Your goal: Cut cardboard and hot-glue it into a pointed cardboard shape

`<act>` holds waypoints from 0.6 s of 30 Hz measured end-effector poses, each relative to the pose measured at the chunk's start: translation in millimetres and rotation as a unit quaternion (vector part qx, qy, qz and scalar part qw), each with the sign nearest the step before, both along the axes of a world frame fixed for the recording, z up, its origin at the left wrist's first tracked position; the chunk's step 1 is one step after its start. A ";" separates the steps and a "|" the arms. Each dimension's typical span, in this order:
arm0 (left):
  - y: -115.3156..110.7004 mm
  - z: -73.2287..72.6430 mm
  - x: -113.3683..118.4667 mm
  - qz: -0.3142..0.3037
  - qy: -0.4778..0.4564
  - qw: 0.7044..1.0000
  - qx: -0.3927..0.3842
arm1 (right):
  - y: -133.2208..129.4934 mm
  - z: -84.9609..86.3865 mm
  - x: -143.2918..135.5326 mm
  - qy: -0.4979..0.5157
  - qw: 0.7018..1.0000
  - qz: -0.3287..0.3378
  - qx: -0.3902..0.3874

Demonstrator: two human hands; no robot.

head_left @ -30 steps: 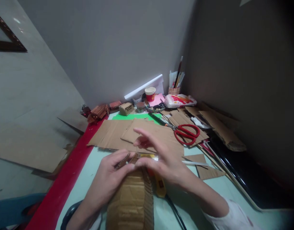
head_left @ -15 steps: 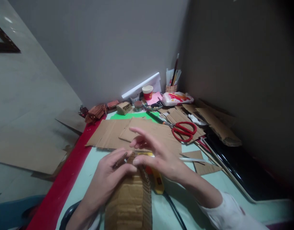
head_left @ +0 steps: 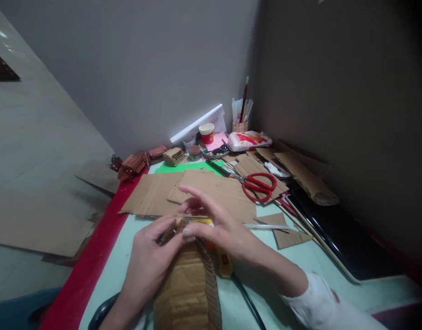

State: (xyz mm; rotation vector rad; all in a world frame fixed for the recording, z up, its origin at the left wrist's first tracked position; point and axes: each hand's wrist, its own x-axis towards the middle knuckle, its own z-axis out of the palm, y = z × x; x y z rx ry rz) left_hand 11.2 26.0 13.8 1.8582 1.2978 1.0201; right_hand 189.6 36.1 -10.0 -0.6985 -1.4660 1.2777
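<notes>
A brown cardboard piece with creased bands and a corrugated side (head_left: 188, 286) extends from the bottom of the view up to both hands. My left hand (head_left: 147, 256) is closed round its upper left end, thumb on top. My right hand (head_left: 214, 224) touches the upper tip with its thumb, while its other fingers are raised and apart. Partly under the right hand lies a yellow tool with a black cord (head_left: 225, 263). A clear stick (head_left: 271, 226) lies to the right of that hand.
Flat cardboard sheets (head_left: 156, 192) lie beyond the hands. Red-handled scissors (head_left: 259, 187) rest on cardboard at the right, near a black glossy panel (head_left: 341, 238). A red-and-white paper cup (head_left: 207, 134), a pen holder (head_left: 240, 126) and a plastic packet (head_left: 249, 140) stand at the back.
The whole view has shifted slightly, so background things appear further left. Both hands keep nearly the same pose on the cardboard piece, whose upper tip appears a little further left.
</notes>
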 end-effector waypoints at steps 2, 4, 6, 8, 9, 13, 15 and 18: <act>-0.8 -0.9 1.6 -0.009 0.000 1.000 -0.003 | -0.4 -0.8 -1.0 -0.001 1.000 -0.003 0.001; -1.5 -3.0 4.5 -0.035 -0.004 0.999 -0.005 | -1.9 -1.3 -2.9 -0.006 1.000 -0.002 0.003; -1.6 -6.2 7.6 -0.071 -0.005 0.997 -0.002 | -4.2 -0.6 -4.9 -0.013 1.000 0.003 0.006; -0.9 -9.3 10.0 -0.078 0.002 0.997 0.000 | -6.1 2.6 -4.9 -0.008 1.000 0.000 0.018; -0.3 -10.6 10.9 -0.070 0.009 0.997 -0.007 | -6.7 5.2 -3.5 0.004 1.000 -0.009 0.028; 1.3 -11.9 13.5 -0.062 0.034 0.996 -0.059 | -5.6 19.9 11.1 0.119 0.989 -0.055 0.073; 1.7 -10.8 14.0 -0.072 0.034 0.994 -0.069 | -2.9 25.8 20.7 0.166 0.977 -0.094 0.093; 2.6 -7.9 11.9 -0.068 0.023 0.994 -0.076 | 2.3 29.1 31.3 0.187 0.954 -0.208 0.109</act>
